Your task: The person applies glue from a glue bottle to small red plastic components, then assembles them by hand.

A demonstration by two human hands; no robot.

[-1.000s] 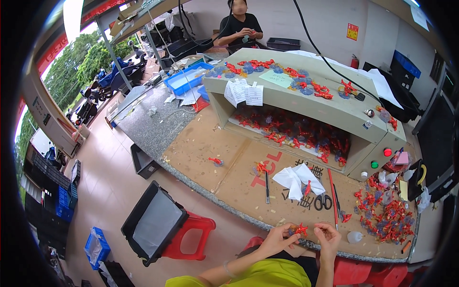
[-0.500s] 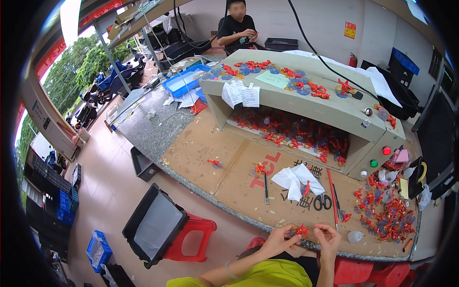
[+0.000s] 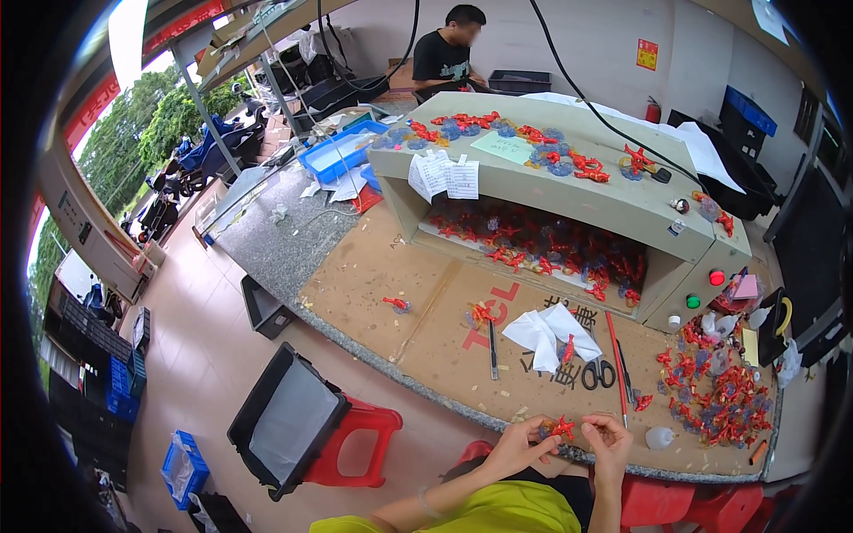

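At the table's front edge, my left hand [image 3: 519, 447] pinches a small red figurine [image 3: 563, 428] with a translucent bluish base. Just right of it, my right hand [image 3: 609, 441] is raised with its fingertips pressed together, close to the figurine; whatever lies between them is too small to make out. Beyond my hands are a white cloth [image 3: 542, 336] with another red figurine on it, black-handled scissors [image 3: 598, 374] and a slim knife-like tool [image 3: 493, 348]. A long red rod [image 3: 615, 360] lies beside a dark pen-like tool. A small white bottle [image 3: 659, 438] stands right of my right hand.
A pile of red figurines [image 3: 720, 391] covers the table's right end. Behind stands a beige open-fronted cabinet [image 3: 533, 191], figurines inside and on top. Left are a black crate [image 3: 298, 417] on a red stool [image 3: 369, 440] and a blue tray [image 3: 342, 151]. A person [image 3: 444, 53] sits beyond.
My hands and the figurine hold almost the same position. The person at the back has turned and bent their head down, and their hands are lower.
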